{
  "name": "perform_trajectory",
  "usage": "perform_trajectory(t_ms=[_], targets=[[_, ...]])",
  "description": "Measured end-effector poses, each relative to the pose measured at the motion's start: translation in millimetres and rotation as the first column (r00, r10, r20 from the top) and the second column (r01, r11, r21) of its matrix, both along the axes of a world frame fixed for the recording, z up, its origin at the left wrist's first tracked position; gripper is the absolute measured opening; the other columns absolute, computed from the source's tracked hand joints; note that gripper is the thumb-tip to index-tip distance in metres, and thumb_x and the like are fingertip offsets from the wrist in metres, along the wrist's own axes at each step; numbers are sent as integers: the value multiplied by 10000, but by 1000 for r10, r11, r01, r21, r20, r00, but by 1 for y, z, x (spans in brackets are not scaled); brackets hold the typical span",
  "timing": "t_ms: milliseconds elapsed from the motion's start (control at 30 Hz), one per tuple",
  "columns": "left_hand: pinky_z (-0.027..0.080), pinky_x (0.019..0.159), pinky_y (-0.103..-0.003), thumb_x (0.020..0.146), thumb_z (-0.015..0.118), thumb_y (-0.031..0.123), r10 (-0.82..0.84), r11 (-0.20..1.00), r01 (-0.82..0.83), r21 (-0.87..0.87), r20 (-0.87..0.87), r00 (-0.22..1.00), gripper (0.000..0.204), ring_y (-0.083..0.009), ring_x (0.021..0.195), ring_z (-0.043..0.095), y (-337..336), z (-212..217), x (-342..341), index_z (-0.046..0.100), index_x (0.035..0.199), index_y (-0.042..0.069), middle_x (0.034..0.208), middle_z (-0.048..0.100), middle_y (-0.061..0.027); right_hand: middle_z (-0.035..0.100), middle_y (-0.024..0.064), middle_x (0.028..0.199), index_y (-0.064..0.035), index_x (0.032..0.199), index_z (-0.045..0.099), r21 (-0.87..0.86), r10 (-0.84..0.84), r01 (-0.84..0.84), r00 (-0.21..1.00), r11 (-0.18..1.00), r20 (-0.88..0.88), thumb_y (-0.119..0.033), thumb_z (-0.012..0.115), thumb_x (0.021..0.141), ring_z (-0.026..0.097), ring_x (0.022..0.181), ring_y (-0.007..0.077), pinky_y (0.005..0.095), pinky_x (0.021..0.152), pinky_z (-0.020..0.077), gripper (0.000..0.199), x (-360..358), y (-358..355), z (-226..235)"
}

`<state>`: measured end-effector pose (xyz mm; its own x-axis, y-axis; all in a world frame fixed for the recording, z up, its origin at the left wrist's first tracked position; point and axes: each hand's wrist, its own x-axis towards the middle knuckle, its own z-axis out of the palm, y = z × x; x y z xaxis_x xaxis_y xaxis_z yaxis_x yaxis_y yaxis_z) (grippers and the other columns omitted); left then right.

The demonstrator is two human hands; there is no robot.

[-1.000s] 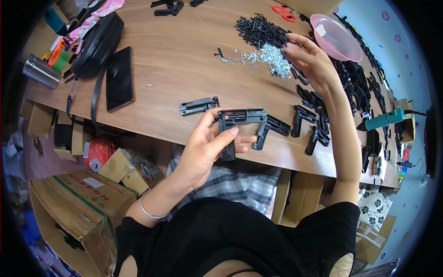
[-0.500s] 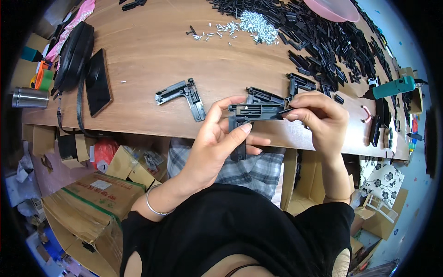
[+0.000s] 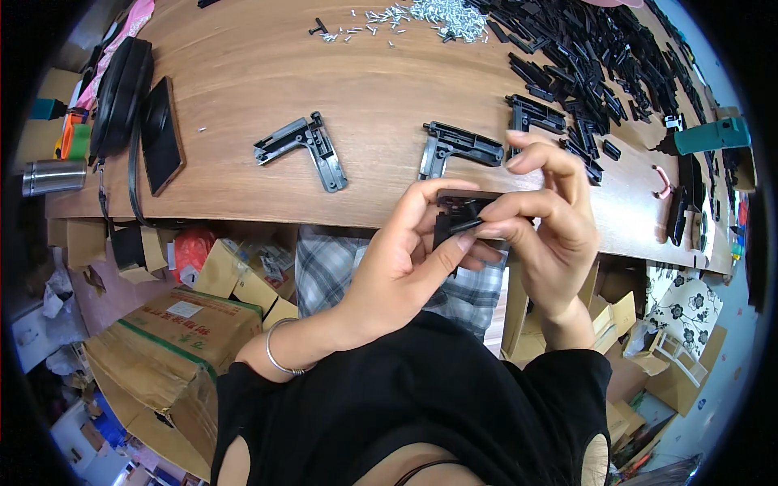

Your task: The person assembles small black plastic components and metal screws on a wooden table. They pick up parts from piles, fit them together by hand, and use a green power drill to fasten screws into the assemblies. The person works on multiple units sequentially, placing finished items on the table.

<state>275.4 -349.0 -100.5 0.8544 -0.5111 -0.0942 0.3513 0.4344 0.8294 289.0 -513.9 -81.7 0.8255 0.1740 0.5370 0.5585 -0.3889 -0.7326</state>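
Note:
My left hand (image 3: 409, 259) grips a black plastic bracket part (image 3: 455, 214) just in front of the table's near edge. My right hand (image 3: 545, 219) pinches the same part from the right, thumb and forefinger pressed on its front face. Whether a small piece sits between those fingertips I cannot tell. On the wooden table (image 3: 365, 97) just beyond lie two more L-shaped black brackets (image 3: 306, 146), (image 3: 454, 146).
A large heap of black plastic parts (image 3: 600, 57) covers the far right of the table, with a pile of small silver screws (image 3: 442, 12) beside it. A green tool (image 3: 713, 136) lies at right. A black phone (image 3: 160, 134), bag and metal cup (image 3: 53, 176) sit at left. Cardboard boxes stand below.
My right hand came back from the screw pile to the bracket. Both hands then drew the bracket closer to my body, off the table edge.

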Motion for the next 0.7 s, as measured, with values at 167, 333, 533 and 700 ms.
perform_trajectory(t_ms=[167, 333, 533, 700], targets=[[447, 705, -244, 929, 466, 62, -14, 996, 4, 93, 109, 994, 349, -132, 825, 575, -3, 0, -3, 330, 1246, 10, 989, 560, -101, 535, 99, 951, -12, 793, 649, 152, -9, 24, 995, 988, -104, -32, 724, 673, 558, 988, 256, 369, 840, 471, 142, -11, -3, -9], [433, 689, -237, 927, 465, 60, -18, 999, 12, 52, 126, 992, 347, -122, 815, 559, -10, -1, -5, 330, 1242, 5, 973, 538, -86, 524, 97, 950, 1, 812, 640, 180, -4, 25, 993, 983, -115, 10, 698, 709, 568, 957, 249, 346, 809, 480, 119, -16, -5, -11], [441, 640, -233, 943, 448, 129, -34, 977, -34, 210, 313, 949, 335, -100, 725, 545, -6, -1, -6, 368, 1236, -14, 932, 552, -95, 501, 110, 937, -3, 827, 603, 211, -32, 67, 986, 975, -162, 37, 677, 741, 567, 939, 216, 316, 784, 488, 120, -27, -5, -14], [462, 560, -238, 899, 530, 139, 12, 884, -240, 401, 495, 869, 292, -120, 600, 577, -10, 6, -8, 490, 1147, -8, 790, 587, -96, 434, 119, 1073, -30, 982, 477, 494, 152, -31, 967, 869, -205, 93, 637, 760, 529, 1001, 208, 309, 819, 482, 300, -32, -4, -16]])
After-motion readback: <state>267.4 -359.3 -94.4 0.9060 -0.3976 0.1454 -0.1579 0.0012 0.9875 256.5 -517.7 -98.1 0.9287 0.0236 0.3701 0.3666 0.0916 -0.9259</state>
